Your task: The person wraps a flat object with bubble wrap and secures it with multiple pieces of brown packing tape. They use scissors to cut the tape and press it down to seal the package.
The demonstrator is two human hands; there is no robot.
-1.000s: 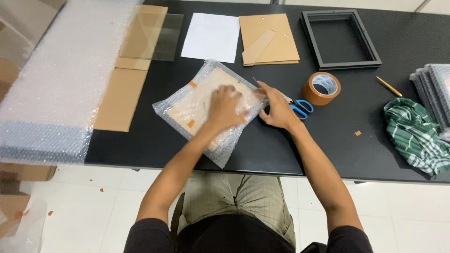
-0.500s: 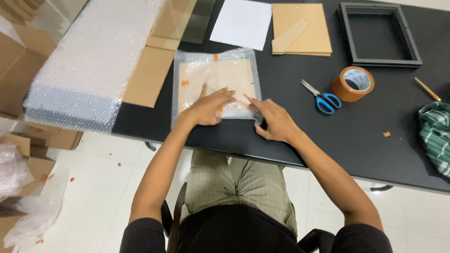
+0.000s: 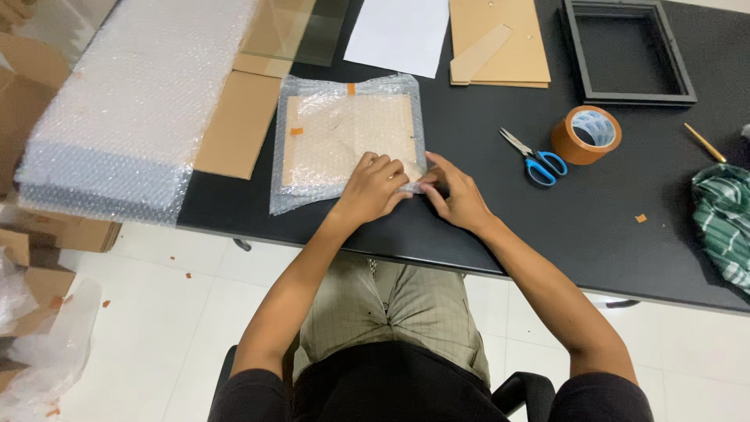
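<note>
1. A flat brown board wrapped in bubble wrap, the parcel (image 3: 348, 141), lies on the black table (image 3: 609, 234) near its front edge, straight ahead of the seated person.
2. The left hand (image 3: 371, 187) rests palm down on the parcel's near right corner, fingers curled and pressing the wrap flat; it grips nothing.
3. The right hand (image 3: 457, 195) sits just beside it, touching the same corner, thumb and fingertips pinched on the loose edge of wrap there.
4. The two hands almost touch at that corner.
5. Orange tape bits (image 3: 351, 88) mark the parcel's top edge and left side.
6. Left of the parcel lie a cardboard strip (image 3: 238, 121) and a thick bubble-wrap stack (image 3: 133, 101) that overhangs the table edge.
7. Right of the hands lie blue-handled scissors (image 3: 535, 160), and just beyond them a brown tape roll (image 3: 586, 134).
8. At the far edge sit a white sheet (image 3: 398, 33), brown boards (image 3: 500, 43) and a black frame (image 3: 629, 51).
9. A green striped cloth (image 3: 723, 223) lies at the far right.
</note>
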